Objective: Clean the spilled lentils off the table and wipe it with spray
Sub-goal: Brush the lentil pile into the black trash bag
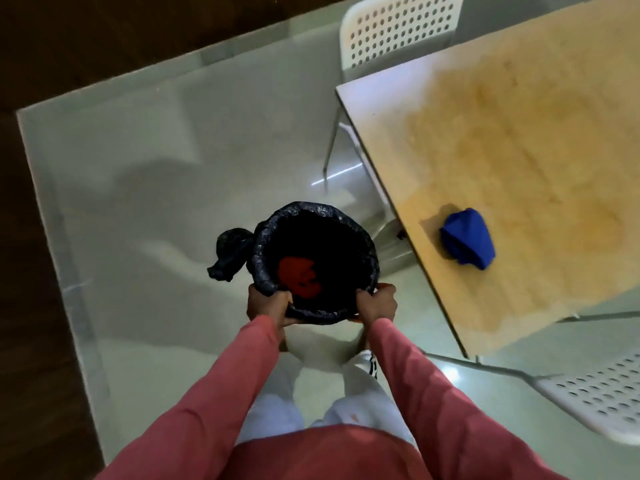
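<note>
I hold a round bin (263,251) lined with a black plastic bag over the floor, left of the table. My left hand (268,304) grips its near-left rim and my right hand (375,303) grips its near-right rim. Something red (299,273) lies inside the bin. The knotted end of the black bag (230,252) sticks out at the bin's left. On the light wooden table (519,133) lies a crumpled blue cloth (467,239), near the table's left edge. I cannot make out any lentils or a spray bottle.
A white perforated chair (398,29) stands at the table's far-left side, and another white perforated chair (595,400) at the near right. The pale glossy floor (156,168) stretches left, bounded by dark wood flooring (41,46).
</note>
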